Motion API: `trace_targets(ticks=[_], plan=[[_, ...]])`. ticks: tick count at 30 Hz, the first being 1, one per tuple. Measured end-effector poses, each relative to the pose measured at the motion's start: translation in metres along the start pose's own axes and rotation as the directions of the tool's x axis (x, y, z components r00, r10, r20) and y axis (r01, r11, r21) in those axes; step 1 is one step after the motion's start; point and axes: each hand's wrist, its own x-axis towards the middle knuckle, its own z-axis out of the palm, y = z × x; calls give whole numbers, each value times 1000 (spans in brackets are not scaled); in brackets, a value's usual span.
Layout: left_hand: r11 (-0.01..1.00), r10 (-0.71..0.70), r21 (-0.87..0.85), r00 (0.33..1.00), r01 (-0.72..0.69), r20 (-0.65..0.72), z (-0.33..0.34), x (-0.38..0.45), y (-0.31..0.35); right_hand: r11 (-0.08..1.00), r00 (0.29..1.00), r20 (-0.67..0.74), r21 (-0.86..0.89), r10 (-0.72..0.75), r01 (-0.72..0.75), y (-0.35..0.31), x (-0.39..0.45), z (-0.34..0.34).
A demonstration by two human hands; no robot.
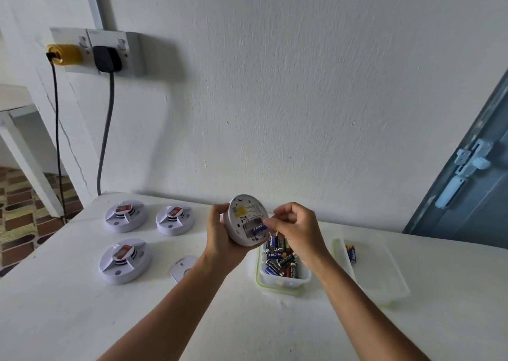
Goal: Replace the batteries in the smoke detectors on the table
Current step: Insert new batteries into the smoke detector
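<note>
My left hand (220, 235) grips a white smoke detector (245, 217) above the table, its back side with the battery bay turned toward me. My right hand (295, 227) pinches a blue battery (258, 227) at the open bay. Below the hands stands a clear tub (283, 279) holding several batteries. Three other white smoke detectors lie face up on the left: one (125, 216), a second (173, 220) and a third (125, 260). A detached white cover plate (182, 268) lies on the table beside my left forearm.
A second clear tub (376, 275) at the right holds one blue battery (351, 253). The white table (82, 314) stands against a white wall. Two plugs with hanging cables sit in wall sockets (104, 51) at upper left. A blue door (472, 190) is at right.
</note>
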Motion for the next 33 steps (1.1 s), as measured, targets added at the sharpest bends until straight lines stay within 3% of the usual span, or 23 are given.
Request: trace_targets(ticks=[8, 11, 14, 18, 20, 22, 23, 25, 27, 30, 33], plan=[[995, 68, -71, 998, -67, 13, 6, -3, -3, 959, 935, -227, -143, -273, 245, 18, -20, 25], [993, 79, -84, 997, -79, -1, 5, -1, -3, 881, 900, -156, -327, -408, 343, 30, -34, 32], [994, 75, -74, 997, -76, -13, 2, 2, -5, 717, 849, -14, -543, -528, 437, 42, -40, 28], [996, 81, -35, 996, -82, -39, 3, 3, -5, 624, 831, 112, -609, -544, 490, 38, -33, 16], [995, 97, -11, 994, -98, -59, 5, 5, -4, 725, 872, 69, -526, -485, 445, 33, -23, 9], [992, 120, 38, 989, -117, -88, 5, 8, -3, 858, 946, -45, -436, -322, 272, 34, -10, -2], [991, 127, 63, 986, -121, -104, 5, 10, -3, 876, 974, -62, -454, -216, 165, 37, -5, -7], [989, 123, 91, 984, -112, -130, 2, 12, -3, 786, 999, 43, -618, 16, 14, 43, 3, -11], [989, 118, 106, 983, -103, -144, -2, 15, -4, 631, 965, 189, -775, 183, 32, 46, 5, -5], [988, 105, 129, 981, -84, -161, -6, 17, -6, 454, 907, 301, -879, 295, 144, 44, 4, 8], [987, 94, 141, 983, -72, -155, -8, 16, -8, 416, 872, 333, -893, 358, 170, 46, 6, 11]])
